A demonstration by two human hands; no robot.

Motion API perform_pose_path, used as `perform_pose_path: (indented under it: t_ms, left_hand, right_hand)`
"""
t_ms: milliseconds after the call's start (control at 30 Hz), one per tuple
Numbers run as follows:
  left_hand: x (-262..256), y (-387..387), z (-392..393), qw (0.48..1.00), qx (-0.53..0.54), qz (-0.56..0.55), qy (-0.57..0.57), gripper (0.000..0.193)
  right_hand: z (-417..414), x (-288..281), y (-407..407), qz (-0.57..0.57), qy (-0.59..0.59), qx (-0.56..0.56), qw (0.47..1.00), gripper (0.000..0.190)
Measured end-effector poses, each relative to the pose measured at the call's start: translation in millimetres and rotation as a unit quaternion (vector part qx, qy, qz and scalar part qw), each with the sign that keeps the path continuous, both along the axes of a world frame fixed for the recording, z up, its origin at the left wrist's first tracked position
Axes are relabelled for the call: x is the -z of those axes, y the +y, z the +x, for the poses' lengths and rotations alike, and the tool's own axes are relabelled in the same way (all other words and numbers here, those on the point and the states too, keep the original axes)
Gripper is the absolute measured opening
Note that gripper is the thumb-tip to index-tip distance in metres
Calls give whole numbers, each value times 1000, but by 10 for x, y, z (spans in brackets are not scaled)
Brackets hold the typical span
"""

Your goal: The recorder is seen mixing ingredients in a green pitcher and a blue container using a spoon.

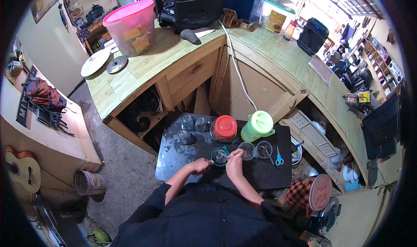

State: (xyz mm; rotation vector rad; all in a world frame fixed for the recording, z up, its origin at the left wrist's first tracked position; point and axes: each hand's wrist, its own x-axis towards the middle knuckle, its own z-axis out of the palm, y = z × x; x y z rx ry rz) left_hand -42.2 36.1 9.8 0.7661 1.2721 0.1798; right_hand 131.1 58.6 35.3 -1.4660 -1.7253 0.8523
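Note:
My left hand [200, 166] is closed at the left side of a small teal-rimmed strainer or cup [220, 156], seemingly on its handle. My right hand [235, 160] pinches a thin utensil, likely a spoon, at the right rim of it. Pale, foamy-looking stuff shows inside. Two clear containers [247, 151] stand just right of my right hand; the right-hand one [264, 149] has dark contents and a spoon leaning out. Behind are a red-lidded jar [224, 128] and a green plastic pitcher [257, 126]. Blue-handled scissors [279, 158] lie at the right.
The small black table [182, 155] bears several clear glasses [187, 122] at its back left. A wooden counter [130, 80] curves around behind it, holding a pink-lidded bucket [133, 28]. A white cable [239, 71] hangs down behind the pitcher. A bin [89, 182] stands on the floor at left.

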Motion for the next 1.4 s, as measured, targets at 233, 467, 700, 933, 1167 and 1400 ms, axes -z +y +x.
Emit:
perform_pose_path:
  t_ms: [233,467,700,933,1167,1400]
  left_hand:
    - [-49,13,16,1000,6,3,-5,38]
    - [-12,0,10,1000,2,-13,-10,37]
    - [-13,-2,-1,1000,6,-13,-20,37]
    - [20,21,9,999,-4,-29,-23,37]
    - [-22,-6,-7,1000,4,0,-19,37]
    - [-29,26,24,1000,15,-13,-11,37]
  right_hand:
    - [-15,83,61,66,31,-28,997,14]
    - [90,36,84,16,152,-57,987,9]
    - [94,20,148,35,64,-63,995,7]
    - [47,-48,162,50,79,-75,993,6]
    - [274,-169,312,-119,212,-129,961,7]
    - [212,-41,326,-40,143,-136,980,7]
